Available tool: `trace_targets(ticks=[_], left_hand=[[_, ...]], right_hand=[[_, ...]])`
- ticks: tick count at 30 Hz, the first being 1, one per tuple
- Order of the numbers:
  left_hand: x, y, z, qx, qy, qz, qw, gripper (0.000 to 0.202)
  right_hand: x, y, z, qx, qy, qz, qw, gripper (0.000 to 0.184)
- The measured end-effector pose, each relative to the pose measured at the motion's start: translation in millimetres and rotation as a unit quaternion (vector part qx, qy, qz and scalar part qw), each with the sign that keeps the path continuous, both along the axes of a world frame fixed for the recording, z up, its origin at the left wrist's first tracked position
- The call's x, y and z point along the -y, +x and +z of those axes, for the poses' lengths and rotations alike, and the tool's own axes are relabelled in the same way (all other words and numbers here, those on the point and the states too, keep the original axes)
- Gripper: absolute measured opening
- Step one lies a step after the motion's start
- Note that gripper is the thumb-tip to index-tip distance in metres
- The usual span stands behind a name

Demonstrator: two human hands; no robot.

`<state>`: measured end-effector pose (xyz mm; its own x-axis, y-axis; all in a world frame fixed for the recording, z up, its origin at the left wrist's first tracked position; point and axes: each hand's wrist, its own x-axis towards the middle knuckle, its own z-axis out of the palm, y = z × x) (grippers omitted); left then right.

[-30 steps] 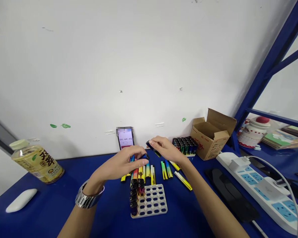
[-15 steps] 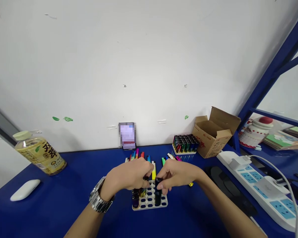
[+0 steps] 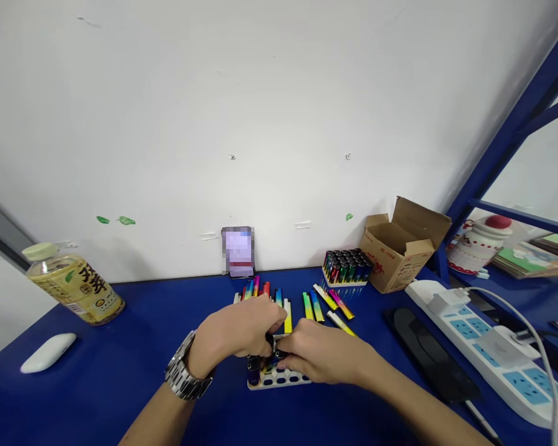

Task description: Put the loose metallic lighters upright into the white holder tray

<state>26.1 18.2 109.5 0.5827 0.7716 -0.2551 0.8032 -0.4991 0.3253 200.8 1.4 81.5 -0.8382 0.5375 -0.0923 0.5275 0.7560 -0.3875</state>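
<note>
A white tray with rows of holes lies on the blue table, with a few dark-topped lighters standing at its left side. My left hand, wearing a metal watch, is closed over the tray's left part, its fingertips on a black-topped lighter. Beside it, my right hand pinches another lighter low over the holes; the body of this lighter is mostly hidden. Behind my hands lie loose lighters in bright colours, among them a yellow-and-white one and a green one.
A full rack of lighters stands at the back beside an open cardboard box. On the right are a black phone and a power strip. A bottle and white case stand left; a lit phone leans on the wall.
My right hand has moved left with its lighter, from the tray's right side to beside my left hand. It no longer covers the loose lighters on the right. My left hand has hardly moved.
</note>
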Motion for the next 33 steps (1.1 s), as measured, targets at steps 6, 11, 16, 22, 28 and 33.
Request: trace_targets(ticks=[6, 11, 16, 22, 28, 33], left_hand=[[2.3, 0.6, 10.9, -0.001, -0.023, 0.027, 0.999, 0.023], [1.4, -9.1, 17.3, 0.014, -0.027, 0.02, 0.999, 0.016], [-20.4, -34.2, 4.7, 0.05, 0.049, 0.099, 0.993, 0.024], [-54.8, -52.2, -28.8, -0.099, 0.013, 0.22, 0.97, 0.025], [-63.3, -56.1, -50.9, -0.096, -0.049, 0.251, 0.962, 0.032], [-65.3, -63.3, -50.8, -0.068, -0.034, 0.251, 0.965, 0.029]], right_hand=[[2.9, -10.8, 0.0, 0.005, 0.032, 0.004, 0.999, 0.027], [-4.6, -7.6, -0.5, -0.012, 0.013, 0.007, 1.0, 0.032], [-28.6, 6.0, -2.8, -0.065, -0.018, -0.017, 0.998, 0.047], [-52.1, -4.6, -33.2, 0.01, 0.093, -0.264, 0.96, 0.026], [-46.5, -26.4, -45.7, 0.082, 0.098, -0.335, 0.933, 0.025], [-49.6, -23.8, -47.0, 0.075, 0.071, -0.374, 0.922, 0.024]])
